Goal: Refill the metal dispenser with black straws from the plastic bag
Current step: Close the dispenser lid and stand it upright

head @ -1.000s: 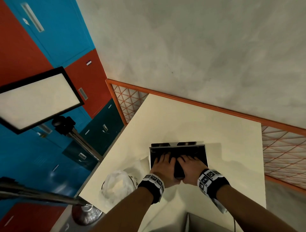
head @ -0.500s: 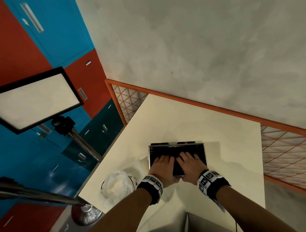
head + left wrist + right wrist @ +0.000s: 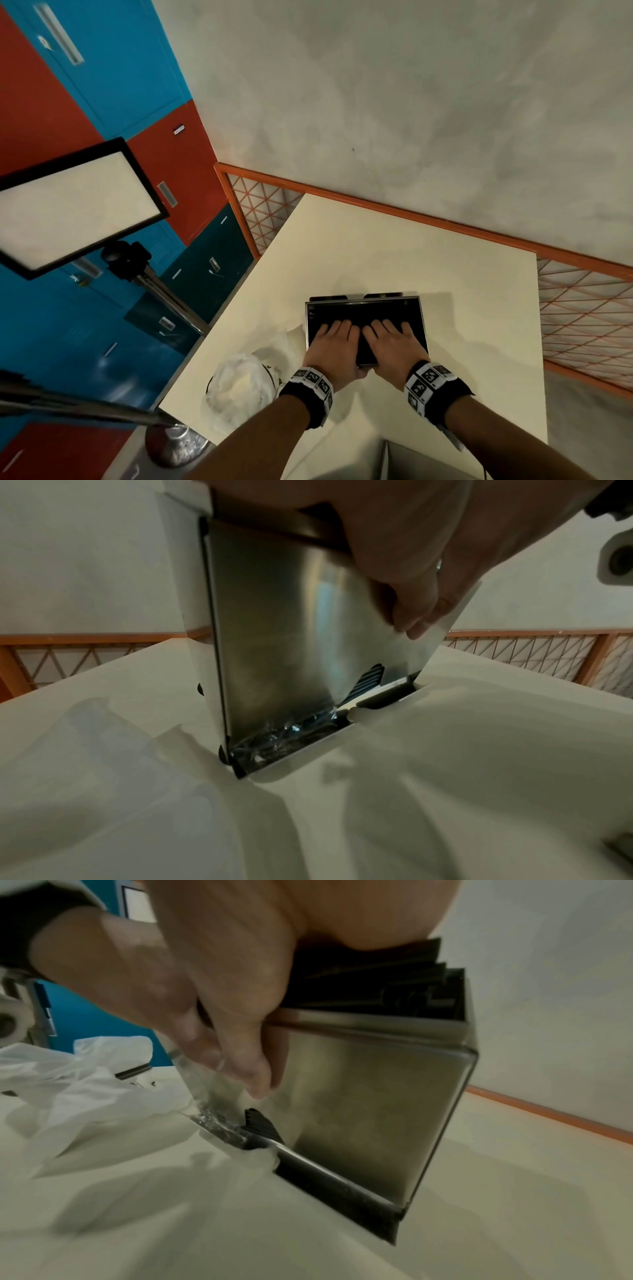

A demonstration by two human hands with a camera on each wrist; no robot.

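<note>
Both hands (image 3: 366, 346) flat on straws (image 3: 394, 988), dispenser (image 3: 369, 1096)

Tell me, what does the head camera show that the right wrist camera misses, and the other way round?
Only the head view shows both hands, left hand and right hand, lying flat side by side on the straws, plus the whole table and a light panel. Only the right wrist view shows the dispenser's steel front and the ribbed black lever at its base. Both show the bag.

Brushed-metal dispenser (image 3: 369, 1102), crinkly plastic bag (image 3: 85, 1074)
</note>
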